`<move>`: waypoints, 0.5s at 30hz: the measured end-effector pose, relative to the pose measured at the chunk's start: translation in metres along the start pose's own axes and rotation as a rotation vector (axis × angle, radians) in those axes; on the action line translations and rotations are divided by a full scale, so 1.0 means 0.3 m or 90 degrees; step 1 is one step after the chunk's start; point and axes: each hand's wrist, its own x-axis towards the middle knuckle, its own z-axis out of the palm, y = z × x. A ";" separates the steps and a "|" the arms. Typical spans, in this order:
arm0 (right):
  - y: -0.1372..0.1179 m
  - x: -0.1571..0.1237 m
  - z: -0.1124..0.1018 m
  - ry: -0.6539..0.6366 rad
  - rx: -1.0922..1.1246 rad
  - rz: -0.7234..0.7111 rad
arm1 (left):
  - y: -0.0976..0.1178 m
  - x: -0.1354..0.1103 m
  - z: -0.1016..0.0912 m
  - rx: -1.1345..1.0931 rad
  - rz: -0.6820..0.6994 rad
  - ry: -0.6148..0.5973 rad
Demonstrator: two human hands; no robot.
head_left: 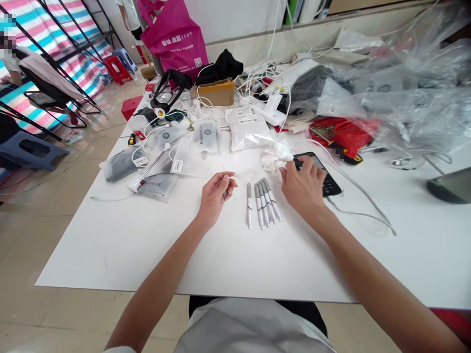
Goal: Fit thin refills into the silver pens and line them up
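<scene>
Your left hand [213,198] is curled in, thumb and fingers closed around a small orange-tipped bit [223,173], though it's too tiny to tell what it is. Your right hand [303,189] is looser, about half open, with its fingers draped over the edge of a black handheld device [326,182] and just beside a crumpled tissue [275,158]. The white pens with grey tips [263,203] sit on the counter [110,255] right between your hands, around the middle and well in from the near edge. They lie side by side in a loose fan, long axes running roughly front to back, grey tips toward the far edge. Your right hand looks a touch nearer to those tips, with your left just off to the other side. Further back are white sealed packets [205,136] and a white bag [246,130]
</scene>
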 end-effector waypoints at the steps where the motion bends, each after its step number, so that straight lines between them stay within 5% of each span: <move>1: 0.003 -0.005 0.005 0.006 -0.001 0.006 | 0.001 0.000 0.000 -0.003 -0.005 0.002; 8: 0.049 0.002 0.038 -0.008 0.021 -0.013 | 0.001 -0.007 0.007 0.016 -0.040 -0.002; 15: -0.001 0.038 -0.024 0.007 0.127 -0.133 | -0.008 -0.011 0.014 -0.014 -0.059 -0.016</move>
